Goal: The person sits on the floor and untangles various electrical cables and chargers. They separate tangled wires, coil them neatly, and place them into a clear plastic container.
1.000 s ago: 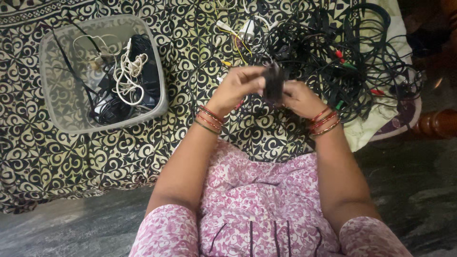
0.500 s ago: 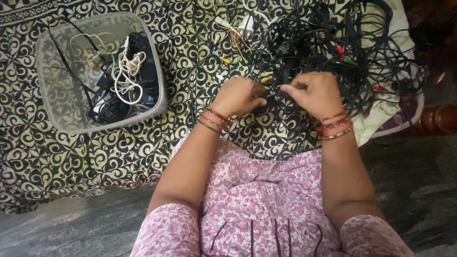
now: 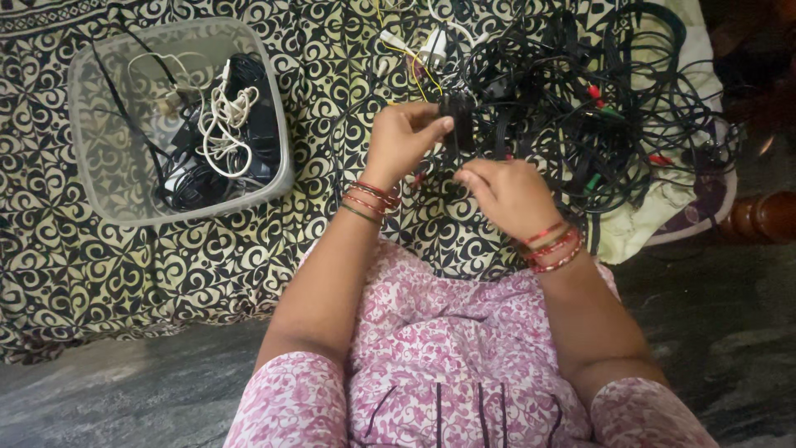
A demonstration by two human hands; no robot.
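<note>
From the head camera, looking down over a pink-and-white flowered top, the left hand (image 3: 404,137) holds a small wound bundle of black cable (image 3: 457,123) up above the black-and-cream patterned cloth (image 3: 332,207), its fingers (image 3: 431,126) pinched on the bundle's side. The right hand (image 3: 506,192) sits just below and beside it, fingers curled together around a loose black strand that runs down from the bundle; whether they truly clamp it I cannot tell. Red and green bangles ring both wrists.

The bundle hangs right at the near edge of the big tangled heap of black cables (image 3: 580,108), with small red and green plugs poking out of it. To my eye the winding goes best if the left hand keeps its pinch firm while the right feeds the strand with even tension, drawing it clear of the heap so no neighbouring loop snags.

Well apart to the left stands a clear rounded plastic tub (image 3: 91,178) holding a white coiled cord (image 3: 222,124) and dark leads.
</note>
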